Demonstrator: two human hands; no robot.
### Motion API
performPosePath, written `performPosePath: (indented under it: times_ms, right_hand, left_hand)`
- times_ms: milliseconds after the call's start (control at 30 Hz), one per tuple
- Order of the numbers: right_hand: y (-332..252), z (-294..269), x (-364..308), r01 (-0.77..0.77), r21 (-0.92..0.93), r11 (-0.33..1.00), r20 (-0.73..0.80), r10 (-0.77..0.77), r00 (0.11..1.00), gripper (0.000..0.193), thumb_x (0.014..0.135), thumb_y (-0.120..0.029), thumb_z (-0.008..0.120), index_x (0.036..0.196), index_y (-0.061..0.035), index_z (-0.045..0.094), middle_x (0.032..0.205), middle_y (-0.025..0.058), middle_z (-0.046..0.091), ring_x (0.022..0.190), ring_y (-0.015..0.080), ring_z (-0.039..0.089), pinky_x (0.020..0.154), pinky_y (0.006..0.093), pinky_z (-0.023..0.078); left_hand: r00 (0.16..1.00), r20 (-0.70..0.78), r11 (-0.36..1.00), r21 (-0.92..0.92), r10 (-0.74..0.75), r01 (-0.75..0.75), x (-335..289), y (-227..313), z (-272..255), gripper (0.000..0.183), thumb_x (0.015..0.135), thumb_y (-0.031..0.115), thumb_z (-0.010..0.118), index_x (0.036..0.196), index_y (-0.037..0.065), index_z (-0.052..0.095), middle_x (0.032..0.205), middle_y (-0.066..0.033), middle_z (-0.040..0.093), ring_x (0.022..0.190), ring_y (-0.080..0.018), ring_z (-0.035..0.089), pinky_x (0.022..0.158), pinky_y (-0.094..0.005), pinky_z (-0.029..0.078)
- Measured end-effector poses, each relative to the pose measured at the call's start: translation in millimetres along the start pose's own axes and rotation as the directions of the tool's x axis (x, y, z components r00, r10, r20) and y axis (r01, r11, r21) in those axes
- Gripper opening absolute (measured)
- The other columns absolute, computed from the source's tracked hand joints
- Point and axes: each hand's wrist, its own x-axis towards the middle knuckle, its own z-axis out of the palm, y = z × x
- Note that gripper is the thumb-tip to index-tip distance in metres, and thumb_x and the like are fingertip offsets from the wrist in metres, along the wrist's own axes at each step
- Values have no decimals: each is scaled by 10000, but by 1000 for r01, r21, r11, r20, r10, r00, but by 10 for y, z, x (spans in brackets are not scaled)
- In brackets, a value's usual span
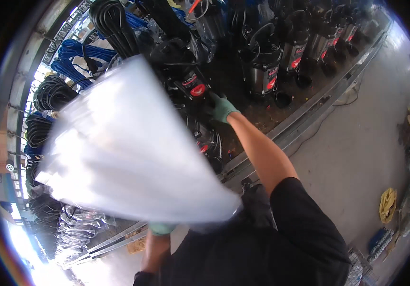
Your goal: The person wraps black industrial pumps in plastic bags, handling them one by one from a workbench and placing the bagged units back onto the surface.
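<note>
A large sheet-like clear plastic bag (124, 143), smeared by motion, spreads across the left and middle of the view. My left hand (161, 229), in a pale green glove, is at its lower edge and closed on it; the fingers are mostly covered by the plastic. My right arm stretches forward, and my green-gloved right hand (223, 108) grips the dark lower side of a steel-and-black submersible pump (193, 85) with a red label. Its fingertips are hard to make out. The bag hides part of that pump's left side. Another pump (207, 143) sits nearer, partly covered by the bag.
More pumps (264, 71) stand in a row toward the far right on a dark bench with a metal rail (305, 117). Coiled black cables (55, 93) and blue cables (74, 57) hang at the left. A yellow coil (387, 205) lies on the floor at right.
</note>
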Motion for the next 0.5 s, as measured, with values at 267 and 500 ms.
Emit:
performPosePath:
  times_ms: [267,500]
  right_hand:
    - [-660,-1279,-2698,-172,985,-2,169,-164,972,1013,941,-527,705,1643,-31,172,1619,133,380,1473,268,377,1212,436,314]
    - [-645,-1114,-2350,102,661,743,-62,-82,995,923,900,-10,723,1636,-11,165,1547,115,430,1398,205,432,1150,388,400]
  left_hand:
    - [972,233,995,95,-1,-21,219,-661,1182,341,870,86,787,1189,17,689,1121,-94,734,1014,-195,713,866,-358,584]
    - [996,90,999,-35,-6,9,637,-768,1787,438,866,126,788,1255,-16,643,1133,-220,732,1035,-324,736,894,-420,579]
